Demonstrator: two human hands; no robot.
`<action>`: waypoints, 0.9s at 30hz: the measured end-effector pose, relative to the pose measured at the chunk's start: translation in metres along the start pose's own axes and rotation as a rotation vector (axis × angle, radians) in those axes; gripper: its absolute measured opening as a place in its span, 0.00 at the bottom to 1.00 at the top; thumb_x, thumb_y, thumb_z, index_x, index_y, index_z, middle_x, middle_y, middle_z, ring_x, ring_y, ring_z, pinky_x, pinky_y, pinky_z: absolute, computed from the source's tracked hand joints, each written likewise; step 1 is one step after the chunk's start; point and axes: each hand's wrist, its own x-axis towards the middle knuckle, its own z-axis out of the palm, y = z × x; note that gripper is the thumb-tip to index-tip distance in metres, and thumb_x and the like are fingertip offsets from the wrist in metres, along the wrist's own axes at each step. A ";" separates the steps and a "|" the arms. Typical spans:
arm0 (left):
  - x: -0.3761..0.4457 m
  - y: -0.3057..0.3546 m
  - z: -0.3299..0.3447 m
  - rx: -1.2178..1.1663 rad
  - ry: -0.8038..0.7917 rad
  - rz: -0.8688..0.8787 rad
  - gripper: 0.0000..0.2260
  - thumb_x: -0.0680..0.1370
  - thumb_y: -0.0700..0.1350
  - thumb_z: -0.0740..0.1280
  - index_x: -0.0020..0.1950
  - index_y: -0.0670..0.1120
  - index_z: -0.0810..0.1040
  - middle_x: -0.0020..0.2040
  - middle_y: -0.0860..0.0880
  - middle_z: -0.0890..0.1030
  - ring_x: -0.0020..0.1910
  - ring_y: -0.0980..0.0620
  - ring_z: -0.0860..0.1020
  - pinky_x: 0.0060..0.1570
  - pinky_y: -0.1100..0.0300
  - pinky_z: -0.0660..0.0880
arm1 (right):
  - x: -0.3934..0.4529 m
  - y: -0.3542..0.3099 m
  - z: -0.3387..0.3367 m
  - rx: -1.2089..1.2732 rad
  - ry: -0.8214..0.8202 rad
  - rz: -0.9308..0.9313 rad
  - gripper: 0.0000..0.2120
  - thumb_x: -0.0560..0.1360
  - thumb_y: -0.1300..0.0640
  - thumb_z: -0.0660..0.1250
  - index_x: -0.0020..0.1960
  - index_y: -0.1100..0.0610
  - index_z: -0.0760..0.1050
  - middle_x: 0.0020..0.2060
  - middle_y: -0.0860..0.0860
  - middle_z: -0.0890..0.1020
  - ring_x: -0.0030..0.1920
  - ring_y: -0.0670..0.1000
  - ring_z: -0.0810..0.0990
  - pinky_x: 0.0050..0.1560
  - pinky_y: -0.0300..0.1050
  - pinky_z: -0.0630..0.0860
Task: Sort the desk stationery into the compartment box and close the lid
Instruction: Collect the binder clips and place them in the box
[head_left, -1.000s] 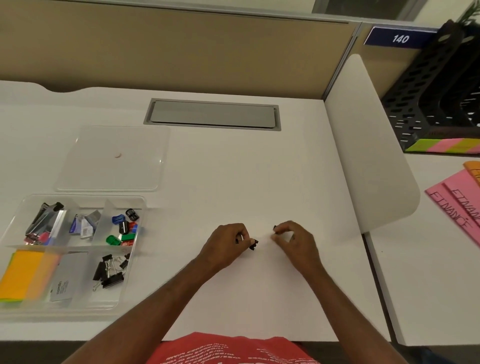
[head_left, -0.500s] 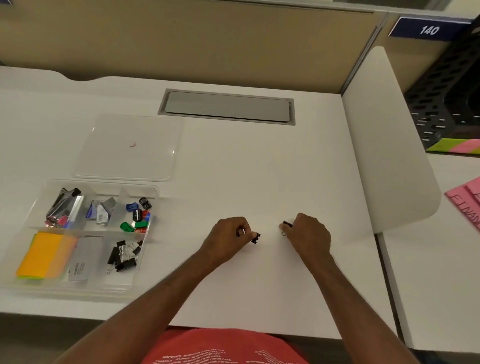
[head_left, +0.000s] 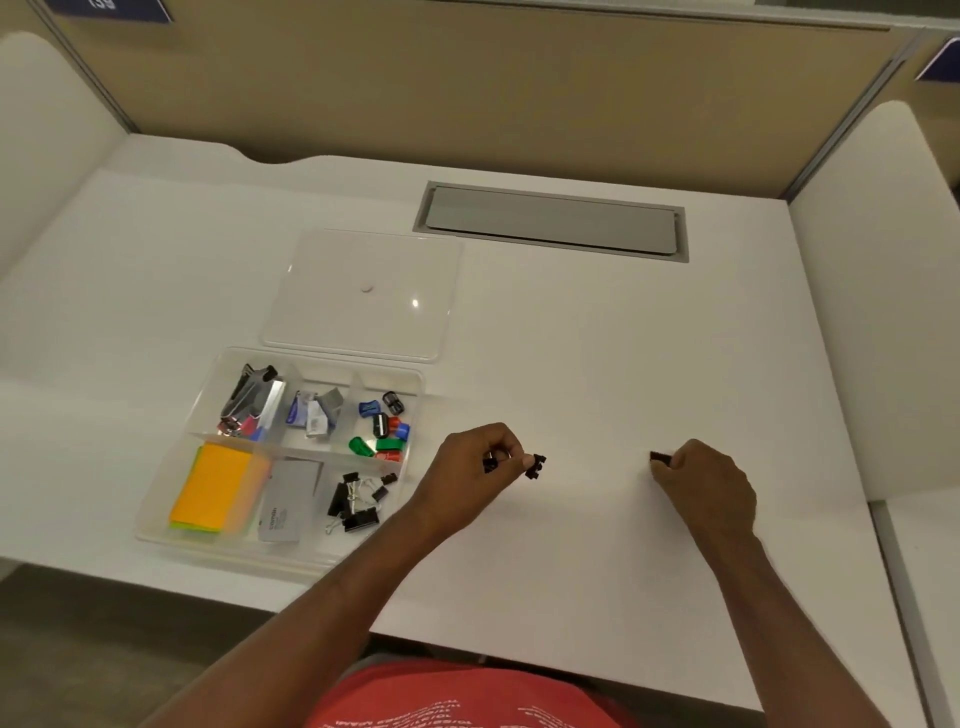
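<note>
The white bench (head_left: 571, 364) fills most of the view, walled behind by a tan partition (head_left: 467, 88) with white side panels (head_left: 883, 291), and a grey cable flap (head_left: 553, 221) sits flush in its far half. On its near left lies the clear compartment box (head_left: 421, 384), open, with the clear lid (head_left: 358, 293) flat on the bench just behind it, touching or nearly touching its far edge. The box holds orange sticky notes (head_left: 215, 488), a stapler (head_left: 249, 397), coloured sharpeners (head_left: 382, 428) and a heap of black binder clips (head_left: 356, 501) in the near right compartment. The left hand (head_left: 480, 470), just right of the box, has its grip curled round small black clips (head_left: 489, 461), with another black binder clip (head_left: 535, 466) pinched at its fingertips. The right hand (head_left: 701, 480), well apart from it, clenches on a small dark clip (head_left: 660, 457) that shows only at its fingertips, low against the bench. Compared with half a second ago the hands are farther apart, the right one having drawn away to the right, and the camera has swung left, so the black file rack and pink folders are out of view.
</note>
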 end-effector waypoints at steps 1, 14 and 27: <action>-0.003 -0.004 -0.012 -0.003 0.010 0.007 0.06 0.77 0.49 0.71 0.40 0.51 0.79 0.32 0.56 0.77 0.29 0.60 0.71 0.29 0.62 0.71 | -0.002 -0.003 -0.001 0.010 -0.004 0.012 0.12 0.73 0.44 0.67 0.45 0.53 0.76 0.40 0.51 0.81 0.41 0.57 0.80 0.41 0.45 0.73; -0.020 -0.055 -0.122 -0.062 -0.076 0.044 0.07 0.77 0.49 0.72 0.40 0.52 0.78 0.34 0.46 0.79 0.30 0.53 0.74 0.29 0.54 0.74 | -0.043 -0.051 0.006 -0.017 0.123 0.142 0.13 0.77 0.47 0.65 0.55 0.54 0.74 0.43 0.54 0.83 0.41 0.58 0.79 0.40 0.45 0.70; -0.031 -0.096 -0.169 0.409 -0.298 0.354 0.07 0.77 0.56 0.67 0.44 0.55 0.78 0.37 0.60 0.78 0.39 0.61 0.76 0.36 0.64 0.73 | -0.112 -0.156 0.019 0.731 0.080 0.105 0.07 0.73 0.47 0.73 0.45 0.50 0.80 0.32 0.54 0.82 0.33 0.53 0.78 0.39 0.45 0.71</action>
